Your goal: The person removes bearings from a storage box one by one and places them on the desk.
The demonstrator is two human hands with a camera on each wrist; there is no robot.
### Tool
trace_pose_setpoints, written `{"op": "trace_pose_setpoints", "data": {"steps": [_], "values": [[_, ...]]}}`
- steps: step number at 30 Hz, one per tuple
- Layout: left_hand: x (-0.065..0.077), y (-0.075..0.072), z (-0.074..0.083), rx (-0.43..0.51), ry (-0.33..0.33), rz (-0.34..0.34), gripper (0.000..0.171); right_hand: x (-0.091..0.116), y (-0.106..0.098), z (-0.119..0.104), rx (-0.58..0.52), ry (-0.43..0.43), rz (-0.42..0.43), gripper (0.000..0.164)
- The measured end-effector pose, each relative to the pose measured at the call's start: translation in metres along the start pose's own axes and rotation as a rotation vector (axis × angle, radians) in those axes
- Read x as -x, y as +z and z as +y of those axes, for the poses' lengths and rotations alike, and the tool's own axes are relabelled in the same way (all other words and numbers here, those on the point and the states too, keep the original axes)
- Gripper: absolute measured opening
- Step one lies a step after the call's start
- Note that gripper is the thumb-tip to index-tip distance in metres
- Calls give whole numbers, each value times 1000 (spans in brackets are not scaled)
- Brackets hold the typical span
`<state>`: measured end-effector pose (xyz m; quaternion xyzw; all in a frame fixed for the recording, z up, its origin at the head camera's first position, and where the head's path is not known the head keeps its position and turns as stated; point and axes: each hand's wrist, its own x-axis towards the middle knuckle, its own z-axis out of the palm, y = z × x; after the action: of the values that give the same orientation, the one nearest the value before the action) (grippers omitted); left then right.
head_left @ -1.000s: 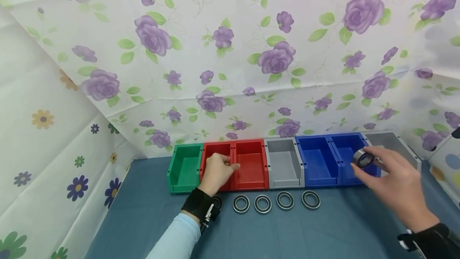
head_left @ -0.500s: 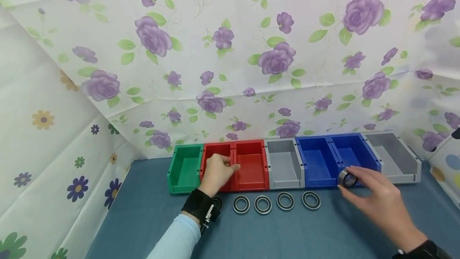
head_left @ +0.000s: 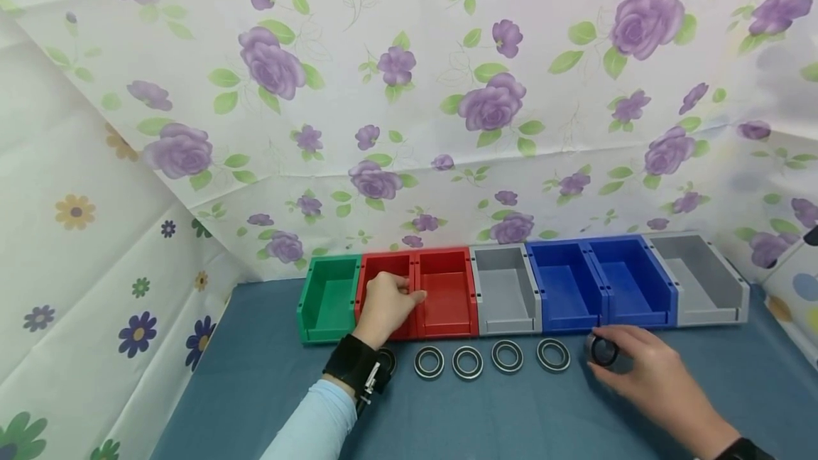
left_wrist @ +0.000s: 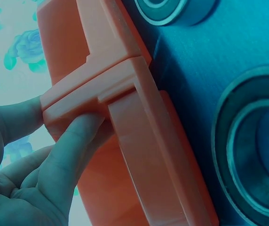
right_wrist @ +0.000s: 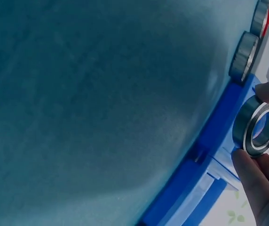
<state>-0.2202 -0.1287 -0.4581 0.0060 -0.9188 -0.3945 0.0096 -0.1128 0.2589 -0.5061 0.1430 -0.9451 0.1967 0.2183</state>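
Note:
My left hand (head_left: 385, 306) pinches the adjoining side walls of two red bins, the left red bin (left_wrist: 125, 188) and the right red bin (head_left: 446, 329), between thumb and fingers. In my right hand (head_left: 661, 375), a metal ball bearing (right_wrist: 245, 125) is held by its rim between thumb and fingers, tilted on edge. That hand hovers just over the cloth in front of the right blue bin (head_left: 642, 319). To its left lies the nearest bearing (head_left: 552, 370) of a row flat on the table. Another bearing (head_left: 390, 358) is partly hidden behind my left wrist.
A green bin (head_left: 329, 336), a grey bin (head_left: 509, 326), a left blue bin (head_left: 571, 323) and another grey bin (head_left: 712, 316) complete the row along the flowered backdrop (head_left: 383, 126). Several bearings lie before them on the blue cloth (head_left: 486, 424).
My right hand has carried the bearing left and towards me, from over the right-hand bins down to the cloth in front of them. My left hand has stayed on the red bins.

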Motion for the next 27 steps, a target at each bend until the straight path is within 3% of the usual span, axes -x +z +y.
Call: {"op": "trace_pose_setpoints", "data": {"steps": [9,16,27], "values": [[-2,0,0,0,-5,1,37,0,9,5,19,47,-94,57],[-1,-1,0,3,-13,-2,37,-4,8,5,34,115,-217,58],[0,0,0,4,-6,-6,39,-5,13,10,46,124,-246,60]]}}
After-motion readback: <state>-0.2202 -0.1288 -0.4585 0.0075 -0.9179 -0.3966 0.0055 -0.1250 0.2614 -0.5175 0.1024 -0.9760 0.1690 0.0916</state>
